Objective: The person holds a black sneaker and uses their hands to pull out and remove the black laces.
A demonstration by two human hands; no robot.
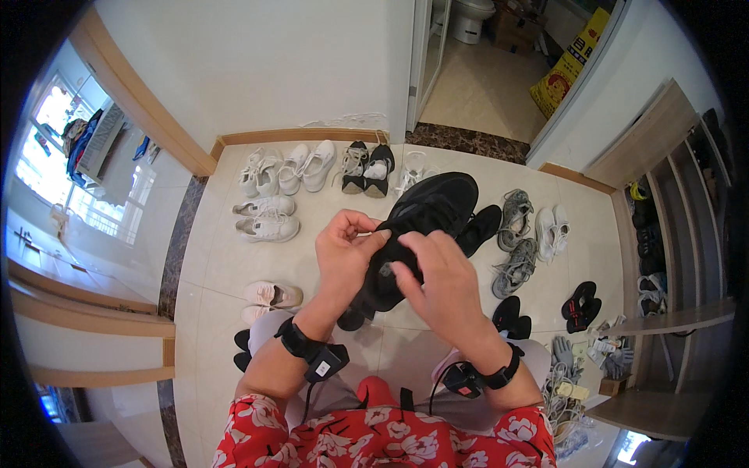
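Observation:
A black lace-up sneaker (436,202) is held up before me, its toe pointing away and to the right. My left hand (345,251) pinches the sneaker near its tongue and collar with thumb and fingertips. At the right edge of the shoe's opening is my right hand (442,281), its thumb and forefinger apart; whether they grip the collar is unclear. A small grey patch shows inside the opening. Partly hidden behind the held sneaker, another black shoe (483,227) rests on the tiled floor.
White sneakers (266,225) and black-and-white sneakers (368,169) stand near the wall. Grey sneakers (515,266), white shoes (552,234) and black slippers (581,307) lie to the right. Pale pink shoes (272,295) sit left. An opened shoe cabinet (667,327) and tangled cables (559,398) flank the right side.

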